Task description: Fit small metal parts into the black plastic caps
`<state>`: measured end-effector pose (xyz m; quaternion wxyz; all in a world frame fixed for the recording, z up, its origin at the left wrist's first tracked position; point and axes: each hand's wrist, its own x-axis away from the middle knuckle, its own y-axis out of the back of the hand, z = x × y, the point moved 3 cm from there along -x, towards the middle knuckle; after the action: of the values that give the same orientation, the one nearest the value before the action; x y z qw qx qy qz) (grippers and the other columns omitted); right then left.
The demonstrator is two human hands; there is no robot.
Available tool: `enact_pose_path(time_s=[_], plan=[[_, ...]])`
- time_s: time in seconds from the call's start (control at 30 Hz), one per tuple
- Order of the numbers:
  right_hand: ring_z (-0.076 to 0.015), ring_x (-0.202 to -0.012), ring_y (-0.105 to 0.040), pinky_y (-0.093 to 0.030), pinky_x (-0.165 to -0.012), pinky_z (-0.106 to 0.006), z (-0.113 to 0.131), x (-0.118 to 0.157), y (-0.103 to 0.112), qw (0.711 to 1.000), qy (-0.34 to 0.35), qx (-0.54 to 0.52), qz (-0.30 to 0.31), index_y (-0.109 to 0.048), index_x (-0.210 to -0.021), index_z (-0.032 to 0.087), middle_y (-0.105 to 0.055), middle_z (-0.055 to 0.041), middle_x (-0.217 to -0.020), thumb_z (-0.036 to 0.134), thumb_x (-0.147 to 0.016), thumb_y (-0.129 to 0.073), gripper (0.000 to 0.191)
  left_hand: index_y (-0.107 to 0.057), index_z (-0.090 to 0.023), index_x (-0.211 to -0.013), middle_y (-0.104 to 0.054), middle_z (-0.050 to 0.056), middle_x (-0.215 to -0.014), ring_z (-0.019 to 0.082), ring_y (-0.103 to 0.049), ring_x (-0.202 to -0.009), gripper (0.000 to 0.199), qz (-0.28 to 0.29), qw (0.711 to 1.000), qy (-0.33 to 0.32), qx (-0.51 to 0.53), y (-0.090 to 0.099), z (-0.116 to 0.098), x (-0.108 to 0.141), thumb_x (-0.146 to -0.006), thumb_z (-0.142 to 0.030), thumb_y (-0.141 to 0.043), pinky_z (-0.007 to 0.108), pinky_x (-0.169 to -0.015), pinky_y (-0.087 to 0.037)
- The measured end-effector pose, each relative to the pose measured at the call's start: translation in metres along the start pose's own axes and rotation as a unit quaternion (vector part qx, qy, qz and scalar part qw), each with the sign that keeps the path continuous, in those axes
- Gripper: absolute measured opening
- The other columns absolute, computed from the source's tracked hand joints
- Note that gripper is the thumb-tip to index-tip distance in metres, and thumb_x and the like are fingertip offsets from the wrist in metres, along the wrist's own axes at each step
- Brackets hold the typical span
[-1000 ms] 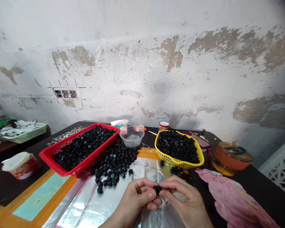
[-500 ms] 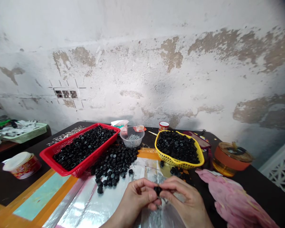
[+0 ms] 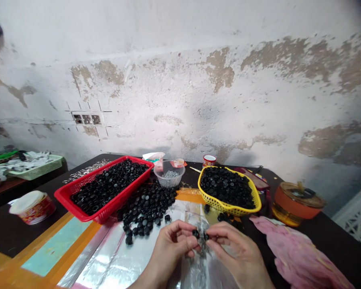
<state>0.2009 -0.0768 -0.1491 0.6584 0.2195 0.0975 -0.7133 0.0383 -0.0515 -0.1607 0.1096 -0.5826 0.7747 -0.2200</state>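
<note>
My left hand [image 3: 178, 245] pinches a small round black plastic piece [image 3: 195, 233] between thumb and fingertips. Just to its right, my right hand [image 3: 233, 245] is closed on another small black plastic piece [image 3: 206, 236]. A narrow gap separates the two pieces. Both hands are above the clear plastic sheeting [image 3: 108, 261] at the table's front. Left of them spreads a loose heap of black caps [image 3: 147, 204]. Small metal parts fill the bottom of a clear bowl [image 3: 169, 180] behind the heap.
A red basket [image 3: 75, 214] of black rings stands left, a yellow basket [image 3: 225, 208] of black parts right. Farther right are a pink cloth [image 3: 301, 251] and a glass pot [image 3: 295, 204]. A lidded tub [image 3: 33, 208] sits far left. A wall [image 3: 180, 88] rises behind.
The hands have moved slightly apart. What looked like one black piece held between them now shows as two, one in each hand. The view has shifted a little.
</note>
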Motion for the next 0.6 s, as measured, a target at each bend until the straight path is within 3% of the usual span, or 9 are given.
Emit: enact_pose_path(time_s=[0.13, 0.2, 0.43, 0.6], plan=[[-0.0143, -0.071, -0.065, -0.051, -0.067, -0.021, -0.012, -0.002, 0.003, 0.979, -0.154, -0.13, 0.001, -0.072, -0.087, 0.021, -0.07, -0.0005, -0.077, 0.03, -0.076, -0.076, 0.014, -0.07, -0.011, -0.081, -0.067, 0.002, -0.06, 0.007, -0.056, -0.053, 0.032, -0.012, 1.0, -0.015, -0.001, 0.005, -0.002, -0.002, -0.061, -0.029, -0.087, 0.017, -0.051, -0.041], [-0.0125, -0.068, -0.063, -0.049, -0.066, -0.02, -0.017, -0.003, 0.004, 0.962, -0.197, -0.188, 0.002, -0.071, -0.089, 0.02, -0.07, 0.0001, -0.073, 0.032, -0.076, -0.077, 0.019, -0.07, -0.011, -0.082, -0.066, 0.001, -0.061, 0.008, -0.058, -0.055, 0.032, -0.013, 1.0, -0.016, -0.002, 0.007, -0.002, -0.003, -0.061, -0.029, -0.087, 0.016, -0.051, -0.041], [-0.0097, -0.069, -0.059, -0.048, -0.068, -0.019, -0.023, -0.008, 0.003, 0.915, -0.237, -0.326, -0.016, -0.073, -0.088, 0.017, -0.069, -0.0006, -0.076, 0.028, -0.071, -0.082, 0.022, -0.07, -0.011, -0.082, -0.065, 0.001, -0.06, 0.007, -0.058, -0.054, 0.032, -0.011, 1.0, -0.015, -0.004, 0.007, -0.001, -0.004, -0.062, -0.03, -0.087, 0.016, -0.05, -0.041], [-0.0107, -0.071, -0.058, -0.047, -0.069, -0.02, -0.023, -0.006, 0.002, 0.915, -0.238, -0.325, -0.009, -0.073, -0.091, 0.018, -0.069, -0.0008, -0.078, 0.028, -0.073, -0.081, 0.023, -0.07, -0.011, -0.083, -0.066, 0.002, -0.059, 0.007, -0.056, -0.052, 0.033, -0.011, 1.0, -0.019, -0.01, 0.005, -0.002, -0.003, -0.062, -0.03, -0.086, 0.017, -0.05, -0.041]])
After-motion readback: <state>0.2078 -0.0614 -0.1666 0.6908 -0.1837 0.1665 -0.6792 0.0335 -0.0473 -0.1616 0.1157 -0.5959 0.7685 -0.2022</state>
